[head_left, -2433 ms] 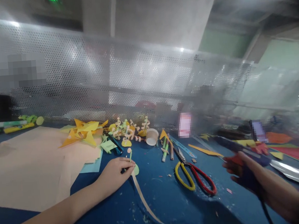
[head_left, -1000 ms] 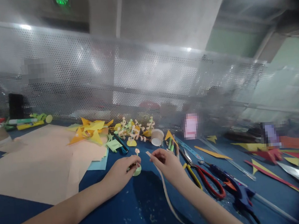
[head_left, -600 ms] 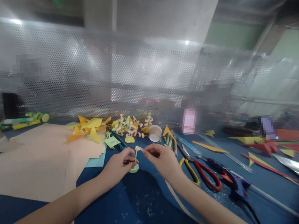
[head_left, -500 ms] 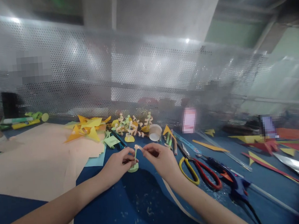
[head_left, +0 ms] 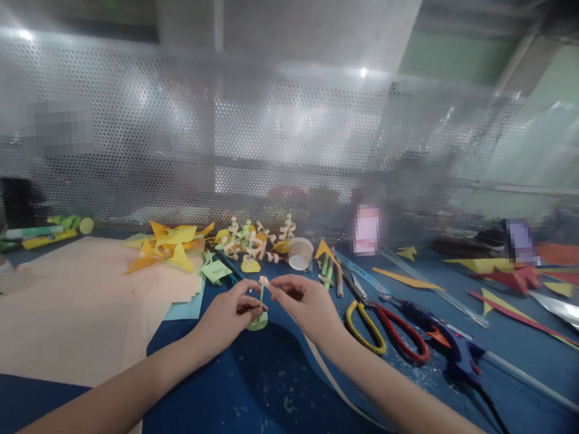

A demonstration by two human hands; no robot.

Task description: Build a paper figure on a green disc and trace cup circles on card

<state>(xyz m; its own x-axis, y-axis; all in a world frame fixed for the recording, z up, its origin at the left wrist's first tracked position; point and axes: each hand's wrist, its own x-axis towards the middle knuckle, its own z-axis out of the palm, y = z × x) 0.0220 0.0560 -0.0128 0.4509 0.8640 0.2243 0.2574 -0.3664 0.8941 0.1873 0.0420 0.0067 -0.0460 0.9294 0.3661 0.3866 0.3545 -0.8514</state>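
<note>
Between my hands a thin green paper stem stands upright on a light green round base that rests on the blue table. My left hand pinches the stem from the left with thumb and fingers. Thumb and forefinger of my right hand are closed on a pale peach paper strip at the stem's top, where its end makes a small peach tip. The strip runs under my right hand and trails down the table. Just behind stand similar small pieces with curled peach strips.
To my right lie scissors with red and yellow handles, a blue glue gun, and a clear ruler. Large peach paper sheets cover the left side. Yellow paper shapes and a paper cup sit at the back.
Both hands keep their hold at the stem. My right hand has shifted very slightly left, and the trailing strip has moved a little left too.
</note>
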